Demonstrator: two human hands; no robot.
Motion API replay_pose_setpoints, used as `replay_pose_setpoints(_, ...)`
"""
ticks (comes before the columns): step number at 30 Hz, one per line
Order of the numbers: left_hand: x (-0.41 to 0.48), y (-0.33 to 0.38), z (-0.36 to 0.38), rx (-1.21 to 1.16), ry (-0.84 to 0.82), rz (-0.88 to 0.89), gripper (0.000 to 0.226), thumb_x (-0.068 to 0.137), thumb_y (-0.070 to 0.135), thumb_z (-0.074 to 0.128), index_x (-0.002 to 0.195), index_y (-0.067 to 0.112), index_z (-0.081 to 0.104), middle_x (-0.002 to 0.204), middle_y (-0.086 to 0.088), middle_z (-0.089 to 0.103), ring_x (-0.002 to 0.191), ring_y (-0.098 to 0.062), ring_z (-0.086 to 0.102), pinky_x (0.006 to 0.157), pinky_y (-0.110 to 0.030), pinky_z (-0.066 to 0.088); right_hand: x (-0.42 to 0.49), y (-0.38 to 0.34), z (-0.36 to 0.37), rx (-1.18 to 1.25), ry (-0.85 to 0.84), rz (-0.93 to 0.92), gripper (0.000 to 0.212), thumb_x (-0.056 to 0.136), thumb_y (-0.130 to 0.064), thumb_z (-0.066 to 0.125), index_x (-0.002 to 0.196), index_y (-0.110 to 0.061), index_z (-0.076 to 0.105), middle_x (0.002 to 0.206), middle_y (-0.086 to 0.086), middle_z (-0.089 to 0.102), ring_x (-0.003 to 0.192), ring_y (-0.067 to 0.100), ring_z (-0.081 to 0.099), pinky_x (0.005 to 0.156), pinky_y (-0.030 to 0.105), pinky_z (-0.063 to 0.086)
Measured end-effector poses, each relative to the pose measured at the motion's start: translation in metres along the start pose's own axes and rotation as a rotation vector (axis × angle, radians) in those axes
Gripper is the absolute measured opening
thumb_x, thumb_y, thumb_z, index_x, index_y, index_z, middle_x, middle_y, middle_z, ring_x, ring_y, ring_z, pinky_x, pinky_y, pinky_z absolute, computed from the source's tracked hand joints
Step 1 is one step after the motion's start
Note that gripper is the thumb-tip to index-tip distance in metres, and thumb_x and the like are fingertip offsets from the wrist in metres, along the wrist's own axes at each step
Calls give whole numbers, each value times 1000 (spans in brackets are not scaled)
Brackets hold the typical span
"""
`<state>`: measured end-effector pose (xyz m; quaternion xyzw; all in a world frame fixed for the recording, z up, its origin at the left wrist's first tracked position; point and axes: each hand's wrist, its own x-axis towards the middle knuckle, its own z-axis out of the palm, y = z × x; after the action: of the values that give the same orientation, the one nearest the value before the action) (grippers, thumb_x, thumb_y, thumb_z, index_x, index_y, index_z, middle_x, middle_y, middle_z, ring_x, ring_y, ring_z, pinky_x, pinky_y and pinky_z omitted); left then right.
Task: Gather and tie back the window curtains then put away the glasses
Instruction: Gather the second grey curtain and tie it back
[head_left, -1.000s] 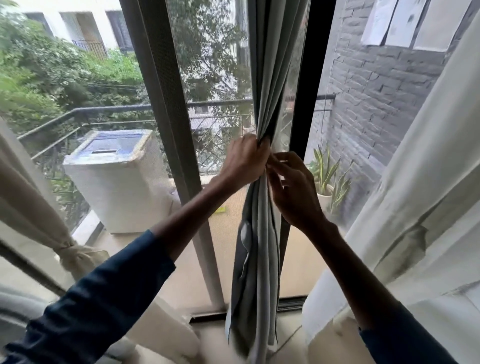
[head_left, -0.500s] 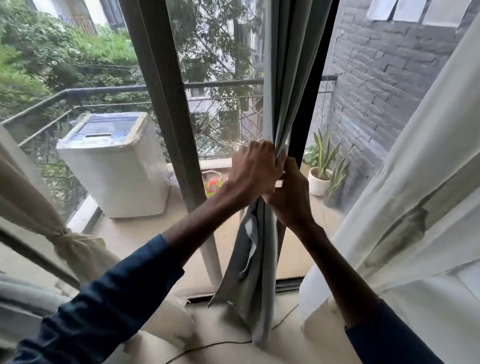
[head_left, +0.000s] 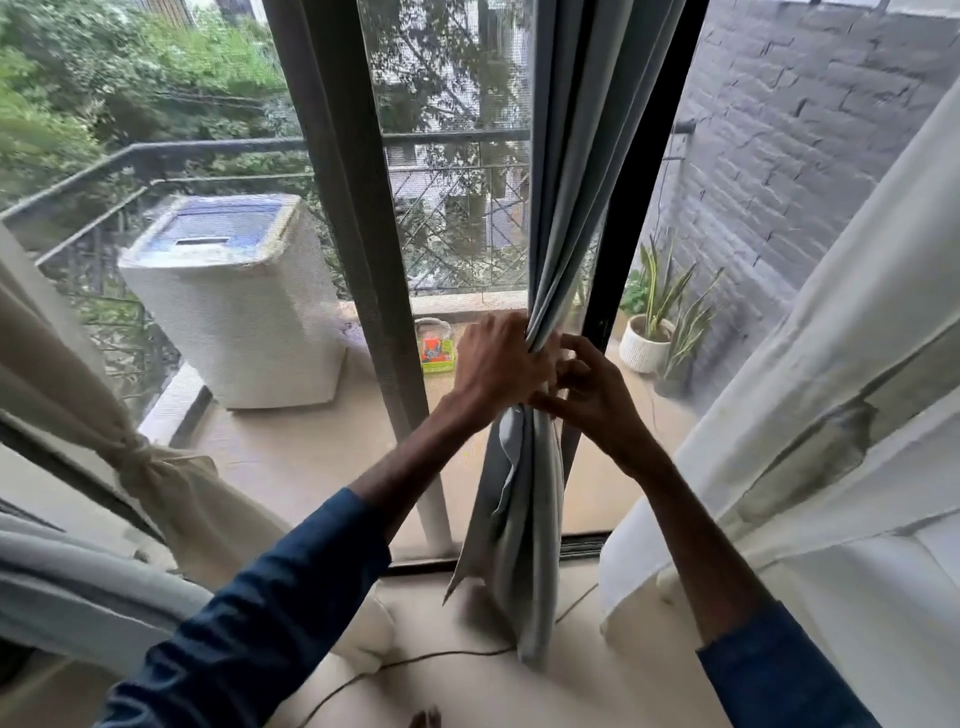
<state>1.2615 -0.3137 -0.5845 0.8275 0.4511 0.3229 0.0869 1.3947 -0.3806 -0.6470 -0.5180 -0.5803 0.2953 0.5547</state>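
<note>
A grey curtain (head_left: 571, 156) hangs bunched in front of the dark window frame (head_left: 363, 260). My left hand (head_left: 501, 361) clasps the bunch from the left at mid-height. My right hand (head_left: 592, 384) pinches the same gathered spot from the right, fingers bent around the fabric. Below the hands the grey cloth falls loose to the floor. A beige curtain (head_left: 78, 395) at the left is knotted back. A white curtain (head_left: 841, 415) hangs loose at the right. No glasses are in view.
Behind the glass is a balcony with a covered washing machine (head_left: 234, 301), a small colourful container (head_left: 435, 348), potted plants (head_left: 660, 322) and a grey brick wall (head_left: 810, 156). A thin cord (head_left: 441, 657) lies on the light floor below the curtain.
Both hands have slid down the grey curtain, keeping it bunched. The view has tilted down, showing more floor and the curtain's lower end.
</note>
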Motion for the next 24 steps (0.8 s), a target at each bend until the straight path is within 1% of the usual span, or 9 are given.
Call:
replay_pose_setpoints(2, -3, -3, 3, -40, 16, 15, 39, 90, 40, 60, 59, 20, 48, 50, 6, 40, 50, -22, 45, 53, -29, 33, -4, 5, -5, -32, 2, 9, 59, 77, -14, 88, 129, -15, 60, 98, 19, 66, 87, 17, 60, 73, 24, 51)
replay_pose_setpoints(5, -8, -5, 5, -87, 75, 32, 32, 92, 32, 62, 67, 14, 61, 53, 2, 46, 49, -19, 39, 52, -26, 30, -13, 13, -9, -96, 75, 65, 52, 75, -28, 90, 122, -27, 66, 114, -5, 66, 103, 11, 63, 74, 26, 54)
replay_pose_setpoints(8, -11, -1, 5, -97, 71, 29, 32, 91, 32, 64, 67, 12, 62, 52, -1, 50, 49, -17, 37, 54, -24, 27, -18, 20, -5, -20, 98, 92, 49, 80, -22, 86, 122, -14, 63, 122, 4, 67, 111, 18, 66, 80, 31, 58)
replay_pose_setpoints(12, -9, -9, 20, -98, -115, -79, 46, 90, 43, 61, 58, 16, 41, 49, 5, 38, 44, -16, 39, 49, -25, 30, -20, 28, 5, -21, 91, 117, 42, 85, -15, 82, 122, -11, 63, 118, 6, 71, 112, 21, 68, 88, 46, 60)
replay_pose_setpoints(15, -10, -11, 27, -86, -130, -123, 40, 87, 38, 62, 61, 14, 43, 53, 3, 41, 50, -25, 50, 50, -26, 34, -34, 30, 12, -148, 166, 58, 38, 86, -15, 80, 121, -13, 66, 115, -1, 72, 108, 14, 69, 86, 40, 60)
replay_pose_setpoints(18, -6, -5, 27, -71, -127, -161, 22, 77, 24, 64, 76, 2, 61, 63, -6, 56, 55, -30, 57, 49, -28, 40, -59, 32, 33, -318, 380, -68, 17, 89, -16, 76, 105, -17, 69, 99, -6, 72, 85, 11, 69, 73, 34, 58)
replay_pose_setpoints(20, -3, 1, 28, -45, -135, -159, 23, 70, 20, 63, 84, 2, 65, 70, -13, 63, 59, -32, 60, 50, -28, 42, -68, 33, 50, -410, 398, -140, 8, 91, -13, 75, 98, -15, 72, 91, -3, 74, 73, 11, 68, 67, 34, 57)
replay_pose_setpoints(22, 0, 6, 29, -37, -127, -150, 24, 69, 16, 63, 87, 1, 65, 74, -16, 64, 62, -34, 60, 51, -29, 41, -66, 39, 59, -538, 412, -188, 9, 91, -10, 73, 100, -11, 74, 90, 1, 74, 71, 13, 67, 67, 27, 55)
replay_pose_setpoints(24, 1, 10, 27, -33, -129, -144, 22, 70, 11, 65, 88, -1, 65, 73, -16, 61, 62, -34, 57, 52, -30, 37, -57, 42, 58, -583, 487, -155, 10, 94, -9, 70, 102, -10, 74, 89, 3, 73, 74, 15, 65, 68, 28, 53)
